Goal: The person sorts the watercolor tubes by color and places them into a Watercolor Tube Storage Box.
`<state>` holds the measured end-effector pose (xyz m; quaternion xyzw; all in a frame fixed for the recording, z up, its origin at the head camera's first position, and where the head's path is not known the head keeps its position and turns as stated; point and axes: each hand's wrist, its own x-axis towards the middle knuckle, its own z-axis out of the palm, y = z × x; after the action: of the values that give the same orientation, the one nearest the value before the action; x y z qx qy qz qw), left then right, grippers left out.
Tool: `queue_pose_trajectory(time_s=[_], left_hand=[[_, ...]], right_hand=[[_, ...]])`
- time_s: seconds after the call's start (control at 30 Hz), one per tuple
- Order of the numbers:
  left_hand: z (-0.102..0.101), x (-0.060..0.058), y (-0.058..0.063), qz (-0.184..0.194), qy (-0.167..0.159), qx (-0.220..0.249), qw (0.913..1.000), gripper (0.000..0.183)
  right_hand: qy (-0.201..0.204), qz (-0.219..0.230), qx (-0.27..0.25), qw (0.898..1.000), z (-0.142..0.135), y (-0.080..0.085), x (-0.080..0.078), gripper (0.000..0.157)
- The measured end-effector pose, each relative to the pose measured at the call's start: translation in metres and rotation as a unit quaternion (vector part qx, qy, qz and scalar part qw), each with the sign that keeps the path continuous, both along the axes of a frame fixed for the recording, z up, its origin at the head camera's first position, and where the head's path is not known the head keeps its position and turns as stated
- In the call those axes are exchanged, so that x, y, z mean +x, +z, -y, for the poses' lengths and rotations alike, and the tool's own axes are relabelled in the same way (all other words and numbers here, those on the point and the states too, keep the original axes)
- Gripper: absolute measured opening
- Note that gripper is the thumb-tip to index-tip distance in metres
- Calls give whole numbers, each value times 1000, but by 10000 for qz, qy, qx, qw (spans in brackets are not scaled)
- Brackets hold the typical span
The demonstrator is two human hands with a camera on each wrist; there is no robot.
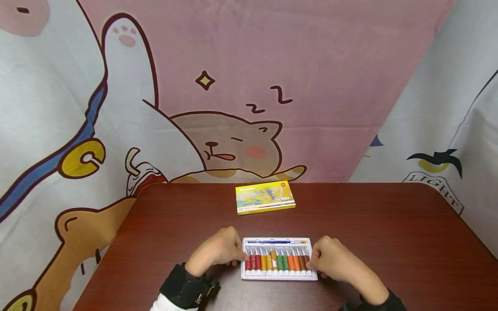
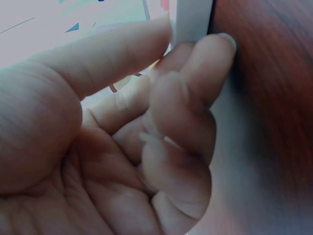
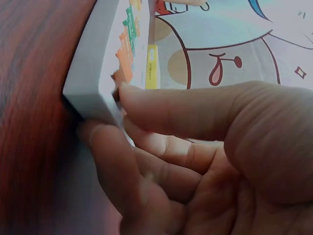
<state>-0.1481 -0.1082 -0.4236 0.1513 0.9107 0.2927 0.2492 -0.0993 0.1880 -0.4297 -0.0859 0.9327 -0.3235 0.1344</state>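
Note:
A white plastic tray (image 1: 280,278) of paint tubes lies between my two hands near the front of the table. Its tubes (image 1: 268,262) run from red at the left through yellow and green to orange and brown. A blue-handled paintbrush (image 1: 272,242) sits in the slot along the far side. My left hand (image 1: 221,247) pinches the tray's left end, thumb on top and curled fingers at the side. At the opposite end, my right hand (image 1: 335,259) grips the tray between thumb and fingers; the right wrist view shows its fingertips (image 3: 105,142) at the tray's lower edge.
Behind the tray lies a yellow paint box (image 1: 265,198) with a printed lid, near the table's back edge. The dark red-brown table (image 1: 389,224) meets a cartoon-printed cloth (image 1: 330,86) at the back.

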Motion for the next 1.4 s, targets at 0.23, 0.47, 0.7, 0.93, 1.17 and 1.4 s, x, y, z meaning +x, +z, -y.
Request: queue_pose_trajectory(time_s=[0.23,0.47,0.7,0.93,1.17,1.4], left_hand=[[0,0,1,-3,-17,45,10000,26],[0,1,1,-34,-4,56,10000,26],[0,1,-1,-31,67,26,10000,27],[0,2,-1,-73,-12,71,9999,28],[2,3,0,-216,-80,-21,9997,32],[5,-4,3,-452,-121,-42,9989,33]], right_hand=[[-205,95,-126,9997,-8,4,-3,24],[-294,302,-203,9989,-7,1,-5,25],[-335,265,-117,9990,-3,1,-5,23],[-407,425,-214,9980,-2,-2,-6,23],[-412,477,-268,9976,-1,-3,-7,25],[-498,528,-251,9970,-2,-3,-7,24]])
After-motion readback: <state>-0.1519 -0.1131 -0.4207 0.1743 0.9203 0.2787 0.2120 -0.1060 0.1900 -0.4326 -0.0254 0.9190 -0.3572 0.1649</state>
